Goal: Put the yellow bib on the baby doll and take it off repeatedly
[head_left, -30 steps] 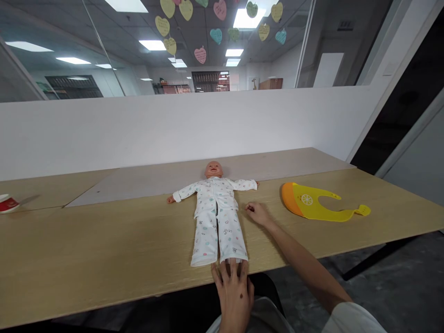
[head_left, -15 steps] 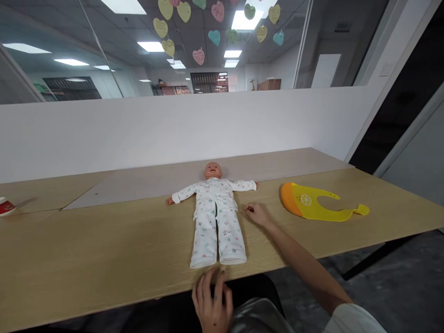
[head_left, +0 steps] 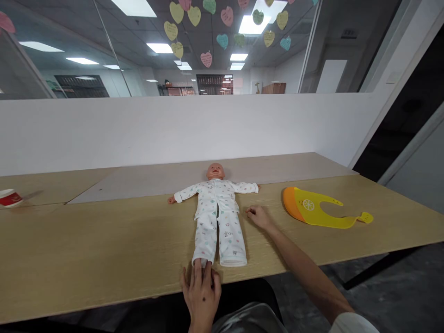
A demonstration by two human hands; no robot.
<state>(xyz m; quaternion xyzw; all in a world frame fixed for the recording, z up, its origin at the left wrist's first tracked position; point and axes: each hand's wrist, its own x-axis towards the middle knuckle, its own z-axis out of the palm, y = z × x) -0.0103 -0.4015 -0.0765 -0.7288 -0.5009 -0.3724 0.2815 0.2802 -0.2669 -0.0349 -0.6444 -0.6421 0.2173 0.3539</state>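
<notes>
A baby doll (head_left: 217, 206) in white printed pyjamas lies face up on the wooden table (head_left: 104, 245), arms spread, feet toward me. My left hand (head_left: 201, 293) lies at the table's near edge, fingers stretched out and together, their tips touching the hem of the doll's left-side trouser leg. My right hand (head_left: 258, 216) rests on the table just right of the doll's hip, fingers loosely curled, nothing visible in them. A yellow and orange silicone bib (head_left: 319, 210) lies flat further to the right.
A red and white bowl (head_left: 10, 198) sits at the far left of the table. A white partition wall (head_left: 173, 125) runs behind the table, with glass above it. A grey board (head_left: 145, 180) lies under the doll's head.
My left hand left the right-side trouser hem, dropped back below the table edge, then came up again at the left-side trouser hem. My right hand and the doll stayed put.
</notes>
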